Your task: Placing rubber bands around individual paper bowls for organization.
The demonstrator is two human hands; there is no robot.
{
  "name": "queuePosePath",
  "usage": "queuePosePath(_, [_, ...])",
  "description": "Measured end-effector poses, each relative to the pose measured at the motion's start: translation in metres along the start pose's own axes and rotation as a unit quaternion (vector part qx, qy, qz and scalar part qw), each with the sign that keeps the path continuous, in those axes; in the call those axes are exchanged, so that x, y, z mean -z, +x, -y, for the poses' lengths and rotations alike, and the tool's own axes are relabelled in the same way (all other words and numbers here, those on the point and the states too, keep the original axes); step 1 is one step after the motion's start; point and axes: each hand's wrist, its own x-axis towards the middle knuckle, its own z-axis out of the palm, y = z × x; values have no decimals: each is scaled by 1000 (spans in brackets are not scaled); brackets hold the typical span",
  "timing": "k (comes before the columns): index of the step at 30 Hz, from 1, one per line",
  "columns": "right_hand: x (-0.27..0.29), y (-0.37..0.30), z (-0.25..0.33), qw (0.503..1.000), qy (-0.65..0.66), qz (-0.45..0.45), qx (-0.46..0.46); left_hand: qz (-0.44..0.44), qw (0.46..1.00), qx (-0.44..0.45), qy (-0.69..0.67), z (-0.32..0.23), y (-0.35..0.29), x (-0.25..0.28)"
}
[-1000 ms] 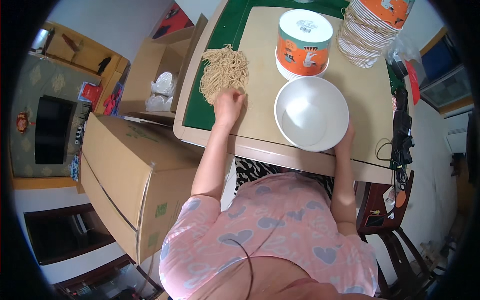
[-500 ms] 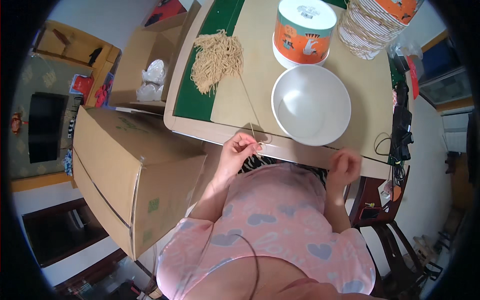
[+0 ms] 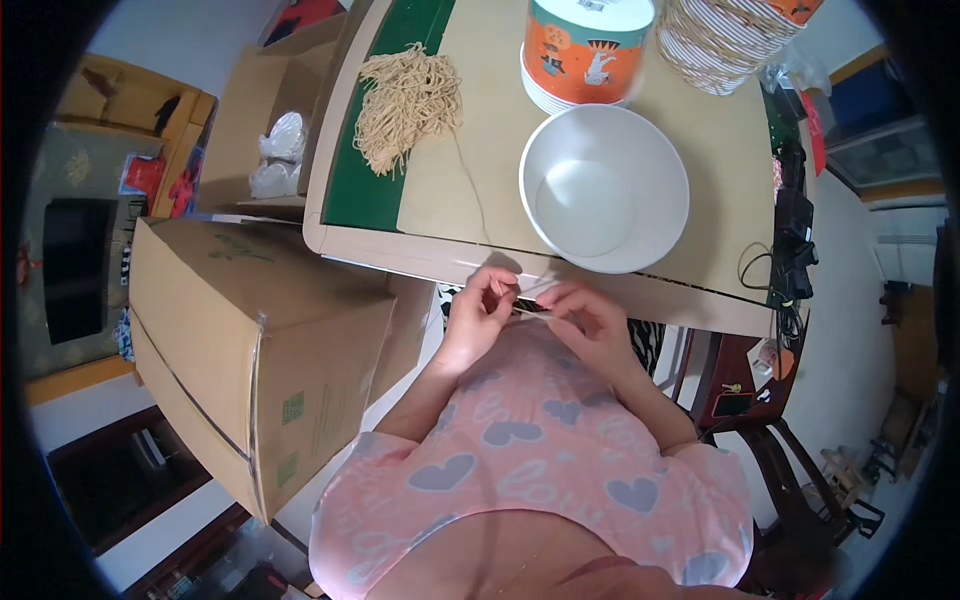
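Both hands are held close together at the near table edge, just above the lap. Left hand (image 3: 482,312): fingers curled, thumb and fingertips nearly closed, a piece of string (image 3: 480,205) pinched at the tips. Right hand (image 3: 590,325): fingers half curled, thumb and forefinger brought near each other; a light strand is seen spanning the short gap from the left fingertips, but whether it is gripped firmly on the right cannot be told.

The string is trailed across the table (image 3: 440,210) from a tangled beige pile (image 3: 405,105), which is set at the left, partly over the green strip and partly over the tan board. Slack is seen in the trailed length.

A white tub (image 3: 604,188) is placed near the front edge, just beyond the hands, mouth facing up, its inside plain white. Behind it, an orange-and-green tub (image 3: 585,60) is stood bottom up. A tall stack of tubs (image 3: 728,45) is seen at the far right, cord-like loops along its rims. Black adapters and cables (image 3: 795,235) are bunched at the right table edge.

At left, a large cardboard box (image 3: 250,340) is placed beside the table; white wrapped items (image 3: 280,155) are held in an open box (image 3: 235,175) behind it.
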Motion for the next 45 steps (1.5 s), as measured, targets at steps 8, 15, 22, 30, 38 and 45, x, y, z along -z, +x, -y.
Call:
queuePosePath(8, [29,-13,51,965,169,-69,-186,75,950,-19,304,-42,-2,6])
queuePosePath(15, [52,-17,54,979,25,-188,-69,-43,882,-362,299,-123,3,-13])
queuePosePath(22, [77,-13,41,948,-44,-311,-47,67,834,-393,381,-153,59,-54])
queuePosePath(30, [89,0,31,957,59,-284,12,42,919,-233,314,-173,74,-66])
queuePosePath(38, [102,4,8,952,10,-307,14,144,854,-309,394,-190,76,-86])
queuePosePath(45, [100,10,19,966,23,-258,-1,144,876,-237,394,-189,86,-60])
